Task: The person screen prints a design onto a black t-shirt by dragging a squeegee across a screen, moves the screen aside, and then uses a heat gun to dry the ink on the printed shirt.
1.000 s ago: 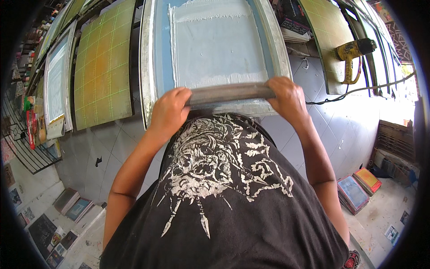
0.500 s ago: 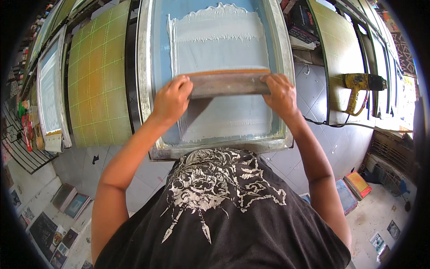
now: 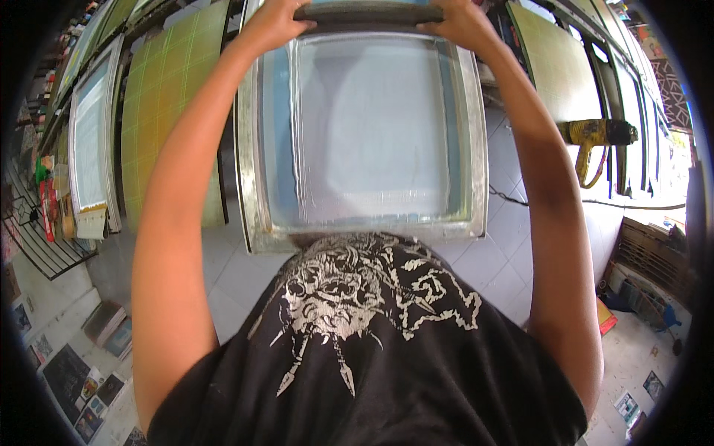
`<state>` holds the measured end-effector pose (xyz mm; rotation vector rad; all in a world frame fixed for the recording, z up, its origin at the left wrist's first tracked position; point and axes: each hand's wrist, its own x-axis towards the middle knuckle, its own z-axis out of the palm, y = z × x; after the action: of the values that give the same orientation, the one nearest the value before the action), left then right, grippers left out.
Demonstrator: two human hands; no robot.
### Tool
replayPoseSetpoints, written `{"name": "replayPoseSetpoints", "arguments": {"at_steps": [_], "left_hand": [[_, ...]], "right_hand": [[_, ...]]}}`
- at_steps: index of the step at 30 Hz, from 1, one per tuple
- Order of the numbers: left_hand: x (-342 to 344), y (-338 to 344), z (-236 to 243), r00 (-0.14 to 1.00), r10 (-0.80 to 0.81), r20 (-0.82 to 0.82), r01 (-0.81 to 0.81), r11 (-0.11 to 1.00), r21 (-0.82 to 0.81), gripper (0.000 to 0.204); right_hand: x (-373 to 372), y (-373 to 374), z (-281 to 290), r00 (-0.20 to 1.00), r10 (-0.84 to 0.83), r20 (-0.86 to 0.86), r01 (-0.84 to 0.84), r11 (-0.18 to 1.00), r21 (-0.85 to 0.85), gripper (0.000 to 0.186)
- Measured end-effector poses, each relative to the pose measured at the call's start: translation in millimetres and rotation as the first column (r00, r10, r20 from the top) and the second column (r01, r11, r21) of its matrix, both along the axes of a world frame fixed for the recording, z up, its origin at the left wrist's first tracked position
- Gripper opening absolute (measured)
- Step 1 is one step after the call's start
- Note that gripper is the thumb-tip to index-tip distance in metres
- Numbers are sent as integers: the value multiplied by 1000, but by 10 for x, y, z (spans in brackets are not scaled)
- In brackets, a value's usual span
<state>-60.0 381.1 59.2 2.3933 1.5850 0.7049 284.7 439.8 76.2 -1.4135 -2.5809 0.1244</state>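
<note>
A wide squeegee (image 3: 368, 16) lies across the far end of a screen-printing frame (image 3: 474, 171), partly cut off by the upper edge. My left hand (image 3: 281, 21) is closed on its left end, and my right hand (image 3: 455, 21) grips its right end. Both arms stretch far forward. Between the squeegee and my body, the mesh (image 3: 387, 126) shows pale blue-grey with a thin, smooth film. A ridge of white ink (image 3: 295, 134) runs down its left side. Whatever lies beyond the squeegee is out of view.
On the left stands a yellow-green board (image 3: 171, 111) with grid lines, beside another framed screen (image 3: 93, 134). At right, a yellow-and-black heat gun (image 3: 591, 135) rests on a pale board (image 3: 547, 70); a dark cord (image 3: 513, 199) trails near it.
Both hands have pushed the squeegee away from my body, from mid-screen to the far end. The thick white ink seen beyond it earlier no longer shows on the visible mesh.
</note>
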Motion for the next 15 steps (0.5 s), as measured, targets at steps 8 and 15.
{"name": "replayPoseSetpoints", "arguments": {"at_steps": [8,15], "left_hand": [[504,-2409,345,997,-8,-79,-11,969,-248,23],[762,-3513,-147,998,44,48,-26,945,-326,37]], "right_hand": [[497,-2444,181,995,77,-61,-81,994,-78,34],[563,-3541,-252,978,15,-206,-46,988,-146,28]]}}
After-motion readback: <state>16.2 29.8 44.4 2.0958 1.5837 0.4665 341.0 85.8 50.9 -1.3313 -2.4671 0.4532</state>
